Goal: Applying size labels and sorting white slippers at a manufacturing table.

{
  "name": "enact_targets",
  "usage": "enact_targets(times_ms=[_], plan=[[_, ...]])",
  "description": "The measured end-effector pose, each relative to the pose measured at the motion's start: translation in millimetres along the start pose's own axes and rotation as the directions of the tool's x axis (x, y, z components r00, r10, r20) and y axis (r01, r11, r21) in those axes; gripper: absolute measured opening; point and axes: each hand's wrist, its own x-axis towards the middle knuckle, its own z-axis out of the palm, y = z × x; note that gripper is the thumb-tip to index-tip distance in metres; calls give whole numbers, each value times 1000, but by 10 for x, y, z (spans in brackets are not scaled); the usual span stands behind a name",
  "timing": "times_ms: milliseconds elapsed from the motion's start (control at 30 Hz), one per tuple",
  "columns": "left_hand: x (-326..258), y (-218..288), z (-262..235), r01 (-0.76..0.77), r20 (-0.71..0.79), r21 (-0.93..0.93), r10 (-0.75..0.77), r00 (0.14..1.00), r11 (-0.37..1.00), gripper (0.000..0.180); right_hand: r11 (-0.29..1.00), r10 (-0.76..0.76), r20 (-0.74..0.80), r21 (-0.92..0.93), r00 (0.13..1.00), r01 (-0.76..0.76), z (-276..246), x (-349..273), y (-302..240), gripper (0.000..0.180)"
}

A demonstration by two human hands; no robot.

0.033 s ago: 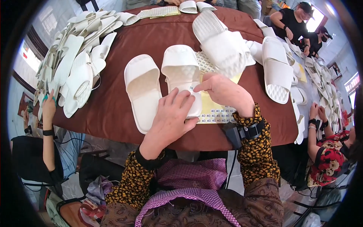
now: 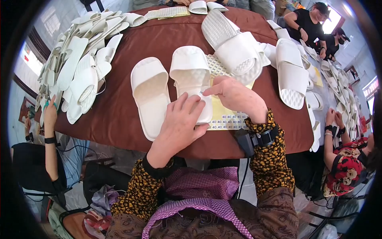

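Across the brown-covered table (image 2: 175, 34), a white slipper (image 2: 190, 57) lay right of its mate (image 2: 149, 89), overlapping the yellow sticker sheet (image 2: 229, 109). The left hand (image 2: 175, 121) spread its loosely parted fingers over the heel; the right hand (image 2: 238, 97), fingers curled, brought its forefinger to the small label (image 2: 201, 92), any pinch impossible to tell!

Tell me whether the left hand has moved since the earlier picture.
No: the left hand shows no visible shift against the near edge of the brown table.

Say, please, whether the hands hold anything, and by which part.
The left hand lies on the heel of a white slipper; whether it grips the edge is hidden. The right hand touches its small label, without visible grip.
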Motion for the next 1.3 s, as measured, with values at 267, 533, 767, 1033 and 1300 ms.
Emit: enact_targets(times_ms=[267, 533, 767, 1033, 1300], plan=[[-6, -6, 1, 8, 4, 4, -8, 1000, 1000, 57, 999, -42, -7, -15, 999, 42, 32, 2, 8, 37], [-11, -7, 15, 14, 10, 4, -14, 1000, 1000, 57, 996, -53, -9, -77, 999, 53, 76, 9, -28, 37], [-5, -2, 20, 13, 11, 5, -13, 1000, 1000, 56, 994, -1, 42, -107, 999, 5, 15, 2, -67, 38], [10, 7, 11, 19, 25, -4, -19, 1000, 1000, 57, 992, -19, 28, -124, 999, 22, 19, -35, -10, 40], [-5, -25, 41, -16, -19, 31, 17, 1000, 999, 56, 991, -9, 35, -133, 999, 14, 31, -17, -41, 39]])
